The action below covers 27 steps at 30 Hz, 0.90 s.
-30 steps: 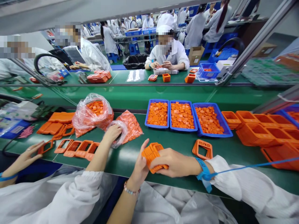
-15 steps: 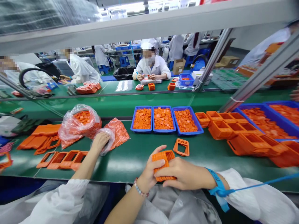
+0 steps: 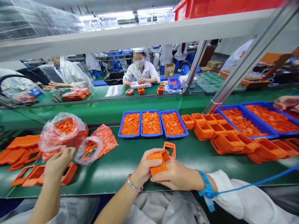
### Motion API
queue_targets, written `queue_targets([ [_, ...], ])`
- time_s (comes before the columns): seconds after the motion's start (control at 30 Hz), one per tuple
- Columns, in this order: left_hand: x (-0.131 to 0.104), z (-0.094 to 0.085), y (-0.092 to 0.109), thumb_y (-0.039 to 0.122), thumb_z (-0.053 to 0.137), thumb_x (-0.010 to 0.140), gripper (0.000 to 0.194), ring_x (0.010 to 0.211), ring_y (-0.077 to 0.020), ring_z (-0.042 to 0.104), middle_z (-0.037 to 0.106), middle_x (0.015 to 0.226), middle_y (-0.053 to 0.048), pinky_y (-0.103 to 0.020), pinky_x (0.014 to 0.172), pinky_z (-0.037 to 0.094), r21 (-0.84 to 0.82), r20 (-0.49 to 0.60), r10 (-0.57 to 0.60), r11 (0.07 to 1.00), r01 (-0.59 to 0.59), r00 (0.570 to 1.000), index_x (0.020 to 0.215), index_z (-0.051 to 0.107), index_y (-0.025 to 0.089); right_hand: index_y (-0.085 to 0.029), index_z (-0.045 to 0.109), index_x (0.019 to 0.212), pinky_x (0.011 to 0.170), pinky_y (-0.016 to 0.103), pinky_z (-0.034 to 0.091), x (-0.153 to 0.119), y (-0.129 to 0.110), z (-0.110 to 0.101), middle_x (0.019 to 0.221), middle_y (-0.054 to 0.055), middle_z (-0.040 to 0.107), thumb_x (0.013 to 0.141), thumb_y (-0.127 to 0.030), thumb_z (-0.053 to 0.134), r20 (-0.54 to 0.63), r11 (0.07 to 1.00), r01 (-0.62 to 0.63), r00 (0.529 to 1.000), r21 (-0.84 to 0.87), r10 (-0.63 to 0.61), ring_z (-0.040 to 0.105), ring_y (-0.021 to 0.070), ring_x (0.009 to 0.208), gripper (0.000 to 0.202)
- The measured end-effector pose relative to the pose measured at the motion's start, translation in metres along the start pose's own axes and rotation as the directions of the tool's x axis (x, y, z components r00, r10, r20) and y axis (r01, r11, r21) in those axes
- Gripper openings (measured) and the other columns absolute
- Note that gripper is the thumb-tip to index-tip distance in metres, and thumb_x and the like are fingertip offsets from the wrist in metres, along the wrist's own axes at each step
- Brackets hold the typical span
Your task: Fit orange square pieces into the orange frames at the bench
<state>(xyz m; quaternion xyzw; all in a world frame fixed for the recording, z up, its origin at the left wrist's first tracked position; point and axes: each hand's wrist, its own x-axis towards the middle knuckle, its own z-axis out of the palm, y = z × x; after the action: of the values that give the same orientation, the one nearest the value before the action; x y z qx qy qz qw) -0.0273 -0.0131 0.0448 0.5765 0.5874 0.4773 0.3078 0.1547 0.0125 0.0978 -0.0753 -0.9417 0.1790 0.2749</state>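
Note:
A stack of orange plastic frames [image 3: 158,165] sits between my two hands, tilted, just above the near part of the green bench. My left hand [image 3: 145,166], with a beaded bracelet at the wrist, wraps its fingers and thumb around the stack's left side. From the right, my right hand [image 3: 175,175] grips the stack's lower right side; a blue strap circles that wrist. Just behind my hands, a few loose orange frames [image 3: 172,147] lie on the bench, partly covered by my right hand. Fingers hide some of the held stack.
Blue trays [image 3: 150,135] of small orange pieces stand ahead. Stacked orange frames [image 3: 205,132] fill the right, near larger blue trays [image 3: 272,134]. Plastic bags [image 3: 79,132] of orange pieces lie left, beside a co-worker's hand [image 3: 58,163]. A metal post [image 3: 247,59] slants at right.
The view has shifted, so the bench things appear further left. The co-worker's hand at left has left the small bag and moved toward the orange frames. My hands still hold the stack.

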Motion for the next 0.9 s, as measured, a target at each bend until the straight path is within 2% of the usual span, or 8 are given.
queue_targets([
  [0.1, 0.014, 0.006, 0.008, 0.032, 0.078, 0.078, 0.021, 0.091, -0.0300, 0.073, 0.076, 0.085, -0.002, -0.045, 0.067, 0.062, -0.042, 0.005, -0.065, 0.997, 0.066, 0.998, 0.099, 0.078, 0.031, -0.021, 0.074, 0.097, 0.067, 0.028, 0.045, 0.001, 0.012, -0.004, 0.087, 0.003, 0.075, 0.097, -0.022, 0.052, -0.021, 1.000, -0.029, 0.999, 0.000, 0.029, 0.064, 0.0154, 0.074, 0.022],
  [0.27, 0.039, 0.004, 0.017, 0.039, 0.074, 0.079, 0.027, 0.098, -0.0326, 0.072, 0.077, 0.089, -0.004, -0.047, 0.075, 0.061, -0.223, 0.088, -0.158, 0.959, 0.174, 0.984, 0.103, 0.077, 0.026, -0.021, 0.073, 0.102, 0.075, 0.030, 0.048, 0.016, 0.036, -0.011, 0.096, 0.003, 0.076, 0.093, -0.016, 0.050, 0.081, 0.999, -0.035, 0.996, 0.014, 0.034, 0.067, 0.0171, 0.083, 0.025],
  [0.4, 0.064, -0.004, 0.022, 0.048, 0.071, 0.082, 0.046, 0.111, -0.0319, 0.067, 0.076, 0.104, -0.004, -0.046, 0.087, 0.058, -0.423, 0.226, -0.240, 0.849, 0.317, 0.944, 0.125, 0.068, 0.031, -0.023, 0.074, 0.102, 0.070, 0.028, 0.047, 0.039, 0.062, -0.026, 0.092, 0.003, 0.077, 0.094, -0.017, 0.051, 0.184, 0.999, -0.035, 0.982, 0.003, 0.034, 0.067, 0.0158, 0.078, 0.025],
  [0.5, 0.076, -0.012, 0.017, 0.055, 0.065, 0.086, 0.066, 0.122, -0.0315, 0.061, 0.066, 0.129, -0.011, -0.045, 0.098, 0.052, -0.570, 0.322, -0.194, 0.741, 0.353, 0.927, 0.143, 0.052, 0.025, -0.023, 0.075, 0.104, 0.062, 0.025, 0.045, 0.063, 0.096, -0.050, 0.084, 0.002, 0.076, 0.093, -0.018, 0.052, 0.253, 0.996, -0.091, 0.963, -0.019, 0.092, 0.065, 0.0137, 0.067, 0.026],
  [0.6, 0.072, -0.021, 0.001, 0.053, 0.065, 0.088, 0.068, 0.120, -0.0272, 0.060, 0.057, 0.140, -0.014, -0.041, 0.098, 0.051, -0.607, 0.347, -0.176, 0.707, 0.363, 0.921, 0.146, 0.045, 0.027, -0.026, 0.074, 0.113, 0.072, 0.025, 0.049, 0.096, 0.153, -0.082, 0.094, 0.001, 0.078, 0.092, -0.020, 0.058, 0.316, 0.968, -0.228, 0.915, -0.103, 0.249, 0.070, 0.0140, 0.076, 0.027],
  [0.73, 0.039, -0.032, -0.028, 0.048, 0.058, 0.093, 0.041, 0.087, -0.0212, 0.070, 0.073, 0.105, -0.012, -0.036, 0.085, 0.056, -0.401, 0.343, -0.325, 0.798, 0.450, 0.881, 0.124, 0.063, 0.022, -0.022, 0.071, 0.123, 0.087, 0.031, 0.048, 0.144, 0.258, -0.123, 0.114, 0.008, 0.075, 0.085, -0.020, 0.068, 0.278, 0.820, -0.398, 0.802, -0.411, 0.529, 0.070, 0.0214, 0.098, 0.037],
  [0.8, 0.015, -0.036, -0.043, 0.042, 0.061, 0.092, 0.028, 0.082, -0.0214, 0.071, 0.075, 0.096, -0.010, -0.034, 0.082, 0.057, -0.207, 0.165, -0.371, 0.893, 0.400, 0.914, 0.110, 0.071, 0.023, -0.016, 0.070, 0.125, 0.087, 0.029, 0.045, 0.164, 0.312, -0.138, 0.115, 0.012, 0.074, 0.083, -0.019, 0.070, 0.236, 0.744, -0.449, 0.755, -0.495, 0.612, 0.068, 0.0209, 0.098, 0.042],
  [0.9, -0.017, -0.036, -0.063, 0.030, 0.065, 0.086, 0.016, 0.076, -0.0224, 0.073, 0.077, 0.087, -0.005, -0.031, 0.071, 0.060, -0.033, -0.071, -0.294, 0.956, 0.293, 0.953, 0.098, 0.076, 0.031, -0.002, 0.069, 0.123, 0.090, 0.027, 0.039, 0.191, 0.381, -0.154, 0.117, 0.020, 0.071, 0.089, -0.021, 0.059, 0.240, 0.734, -0.441, 0.749, -0.516, 0.618, 0.064, 0.0177, 0.105, 0.040],
])
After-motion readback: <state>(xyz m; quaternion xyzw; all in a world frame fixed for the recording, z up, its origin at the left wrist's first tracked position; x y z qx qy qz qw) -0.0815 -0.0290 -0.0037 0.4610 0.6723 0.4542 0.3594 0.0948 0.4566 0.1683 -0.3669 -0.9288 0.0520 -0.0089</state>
